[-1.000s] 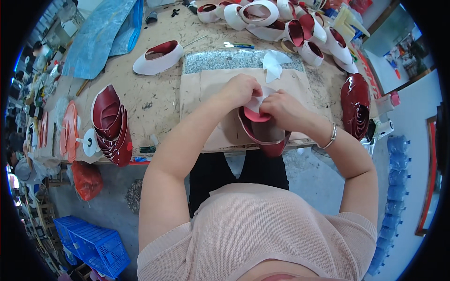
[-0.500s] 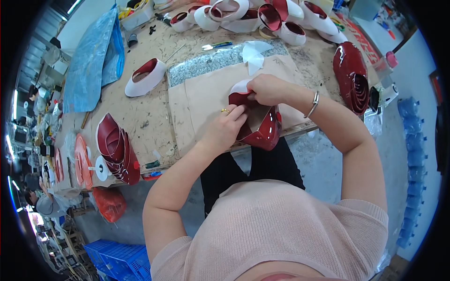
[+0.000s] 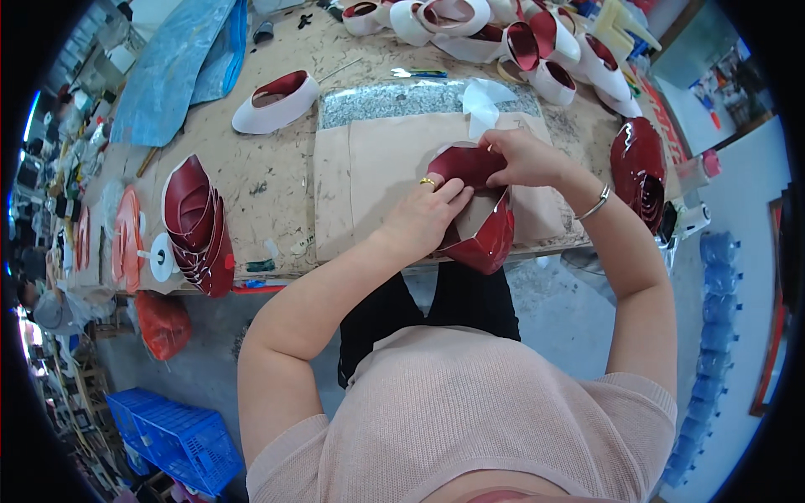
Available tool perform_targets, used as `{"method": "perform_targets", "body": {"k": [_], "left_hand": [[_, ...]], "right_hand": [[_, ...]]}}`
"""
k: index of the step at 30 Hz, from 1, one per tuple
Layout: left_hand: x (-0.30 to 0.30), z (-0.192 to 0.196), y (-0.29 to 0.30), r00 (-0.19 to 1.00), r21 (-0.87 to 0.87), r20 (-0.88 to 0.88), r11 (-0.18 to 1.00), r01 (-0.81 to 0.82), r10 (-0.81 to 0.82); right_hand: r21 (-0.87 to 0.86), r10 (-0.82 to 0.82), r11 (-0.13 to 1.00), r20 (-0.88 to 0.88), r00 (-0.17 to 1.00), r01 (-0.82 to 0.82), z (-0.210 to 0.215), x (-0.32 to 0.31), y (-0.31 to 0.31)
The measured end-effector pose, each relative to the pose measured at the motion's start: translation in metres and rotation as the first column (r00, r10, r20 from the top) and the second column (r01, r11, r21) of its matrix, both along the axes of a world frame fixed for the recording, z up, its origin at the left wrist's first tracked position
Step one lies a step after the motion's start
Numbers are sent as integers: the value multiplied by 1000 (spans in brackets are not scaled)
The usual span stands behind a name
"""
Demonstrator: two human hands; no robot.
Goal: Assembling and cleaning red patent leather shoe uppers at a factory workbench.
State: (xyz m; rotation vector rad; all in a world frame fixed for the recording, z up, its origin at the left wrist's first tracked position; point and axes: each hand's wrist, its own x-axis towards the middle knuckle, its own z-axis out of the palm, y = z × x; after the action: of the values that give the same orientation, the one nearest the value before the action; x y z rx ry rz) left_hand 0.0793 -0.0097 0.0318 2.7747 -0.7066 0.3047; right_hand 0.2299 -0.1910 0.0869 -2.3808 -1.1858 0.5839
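Note:
A glossy dark red shoe upper (image 3: 486, 243) stands at the front edge of the worktable, its opening facing up and its pointed front toward my body. My left hand (image 3: 428, 216) grips its left rim, fingers pressed over the edge into the opening. At the back rim, my right hand (image 3: 528, 159) pinches the red lining (image 3: 465, 165) between thumb and fingers. Pale material shows along the outer back edge. Beneath lies a beige sheet (image 3: 335, 184), partly covering a speckled stone slab (image 3: 377, 102). Part of the upper's left side is hidden by my left hand.
Nested red uppers stand at the left (image 3: 197, 226) and a red stack (image 3: 639, 163) at the right. One white upper with red lining (image 3: 272, 109) sits farther back; several more white uppers (image 3: 457, 18) fill the far side. White scraps (image 3: 486, 102) and a small cutter (image 3: 419, 74) lie near the slab.
My right hand has opened its grip slightly and shifted along the back rim, and the lining now stands spread upright instead of folded in. The whole view has also shifted.

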Motion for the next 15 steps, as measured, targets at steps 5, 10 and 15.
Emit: {"method": "perform_targets", "body": {"k": [5,10,15], "left_hand": [[10,10,-13,1000,128,-6,991,-23,24],[11,6,-16,999,154,36,988,-29,24],[11,3,-16,998,163,60,986,-45,35]], "right_hand": [[-60,24,998,36,999,-21,-2,1,1],[-75,-17,997,-134,991,7,-2,7,-10],[-41,-61,998,-171,983,55,-9,13,-16]]}}
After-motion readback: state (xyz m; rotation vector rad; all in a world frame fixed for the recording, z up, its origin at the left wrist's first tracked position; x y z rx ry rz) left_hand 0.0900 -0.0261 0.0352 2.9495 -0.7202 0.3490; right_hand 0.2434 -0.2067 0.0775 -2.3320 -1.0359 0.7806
